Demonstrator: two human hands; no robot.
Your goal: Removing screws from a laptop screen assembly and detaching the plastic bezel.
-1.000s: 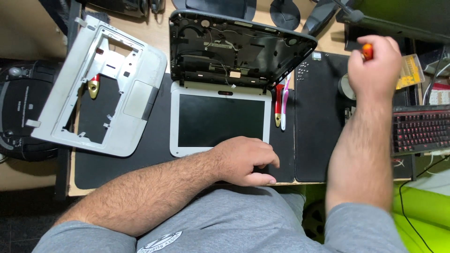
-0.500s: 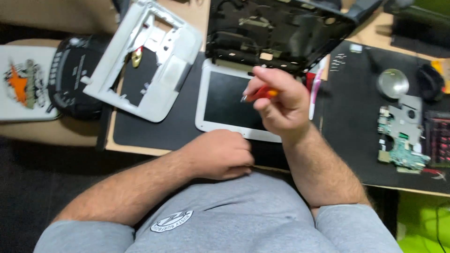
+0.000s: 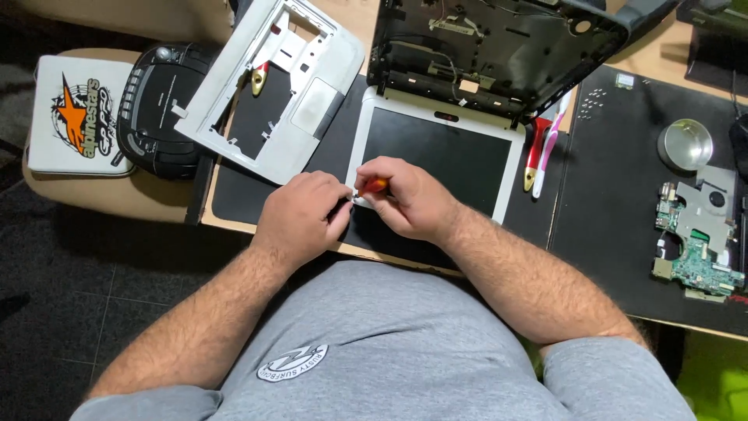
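A small white laptop lies opened flat on a black mat (image 3: 615,156): its dark screen (image 3: 444,152) in a white bezel faces up, and the gutted black base (image 3: 499,47) lies beyond it. My right hand (image 3: 409,199) grips a small orange-handled screwdriver (image 3: 375,185) at the bezel's near left corner. My left hand (image 3: 304,214) is closed beside it, fingertips pinching at the same corner. The screwdriver's tip is hidden between the hands.
A white palmrest frame (image 3: 304,93) lies to the left with a red-and-gold tool (image 3: 257,78) in it. Red and pink tools (image 3: 539,152) lie right of the screen. A green circuit board (image 3: 693,234) and round metal dish (image 3: 685,144) sit far right. A black radio (image 3: 156,109) stands far left.
My right hand came back from the far right with the screwdriver, crossed over the screen and settled at the near left corner. My left hand moved left to meet it.
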